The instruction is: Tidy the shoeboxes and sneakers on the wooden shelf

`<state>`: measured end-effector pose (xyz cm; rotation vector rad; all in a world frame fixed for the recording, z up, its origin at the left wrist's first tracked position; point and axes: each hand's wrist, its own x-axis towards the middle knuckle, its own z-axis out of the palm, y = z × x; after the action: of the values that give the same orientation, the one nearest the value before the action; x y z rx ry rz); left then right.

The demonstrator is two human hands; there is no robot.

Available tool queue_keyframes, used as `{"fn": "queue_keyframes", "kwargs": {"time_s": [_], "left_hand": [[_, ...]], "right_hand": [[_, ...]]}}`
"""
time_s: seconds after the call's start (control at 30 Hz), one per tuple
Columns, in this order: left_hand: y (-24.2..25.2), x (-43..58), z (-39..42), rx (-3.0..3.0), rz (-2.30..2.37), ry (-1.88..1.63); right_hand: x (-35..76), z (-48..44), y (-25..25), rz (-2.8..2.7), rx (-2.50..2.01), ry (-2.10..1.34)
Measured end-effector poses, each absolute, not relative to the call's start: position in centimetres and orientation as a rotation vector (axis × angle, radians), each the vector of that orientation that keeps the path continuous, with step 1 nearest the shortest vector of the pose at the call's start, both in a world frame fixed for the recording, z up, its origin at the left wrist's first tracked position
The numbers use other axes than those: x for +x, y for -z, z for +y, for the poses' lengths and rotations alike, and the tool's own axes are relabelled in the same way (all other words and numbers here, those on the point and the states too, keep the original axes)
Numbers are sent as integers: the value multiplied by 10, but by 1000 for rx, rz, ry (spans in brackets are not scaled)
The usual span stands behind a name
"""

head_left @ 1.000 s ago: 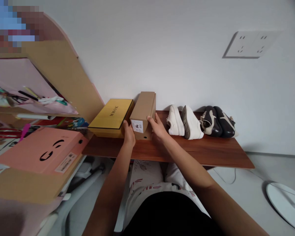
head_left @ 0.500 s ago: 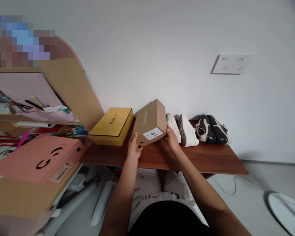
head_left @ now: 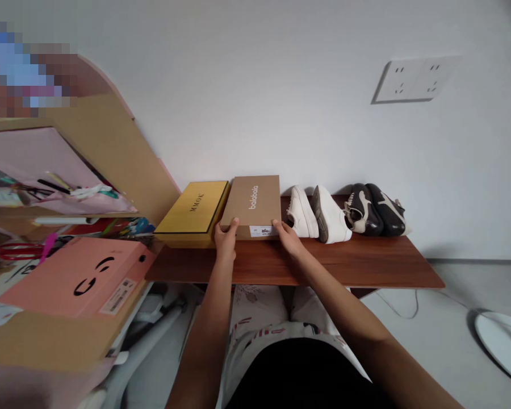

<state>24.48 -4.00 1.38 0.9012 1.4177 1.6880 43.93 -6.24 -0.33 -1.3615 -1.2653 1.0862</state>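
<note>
3 boxes, 4 shoes (2 wht, 2 dk), 1 wall skt.

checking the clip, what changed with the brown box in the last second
The brown box was tipped from standing on its side to lying flat, lid up, beside the yellow box. The left hand and right hand kept hold of its near end. The shoes stayed put.

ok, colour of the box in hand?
The box is kraft brown, white lettering; head view.
</note>
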Motion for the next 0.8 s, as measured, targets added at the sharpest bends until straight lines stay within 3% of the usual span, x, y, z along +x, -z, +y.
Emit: {"fn": "queue_keyframes", "kwargs": {"time_s": [0.57,0.8], "left_hand": [[8,241,-25,929,1479,-1645],[12,257,-58,1024,1599,-1805]], "right_hand": [[429,-52,15,-1216,-1548,-1125],[453,-81,8,-1265,-1409,-930]]}}
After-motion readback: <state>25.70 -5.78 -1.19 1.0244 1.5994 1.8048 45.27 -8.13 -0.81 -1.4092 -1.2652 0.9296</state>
